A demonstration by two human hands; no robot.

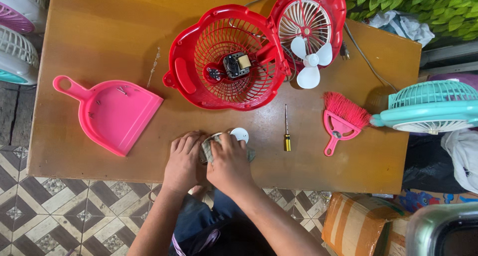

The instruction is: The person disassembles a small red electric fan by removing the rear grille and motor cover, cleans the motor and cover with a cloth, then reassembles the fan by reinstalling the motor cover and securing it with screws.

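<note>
Both my hands rest at the near edge of a wooden table point(99, 32). My left hand point(182, 161) lies flat beside a grey cloth point(207, 147), fingers touching it. My right hand point(228, 162) is closed over the cloth and presses it against a small white round part point(241, 134) that peeks out past my fingers. Behind my hands lies an opened red fan housing point(226, 57) with its motor showing, and the red front grille point(311, 22) with a white blade point(309, 62) sits to its right.
A pink dustpan point(114, 114) with a few screws lies at the left. A yellow-handled screwdriver point(287, 129) and a pink hand brush point(341, 119) lie right of my hands. A teal fan point(430, 106) stands at the right edge, other fans at far left.
</note>
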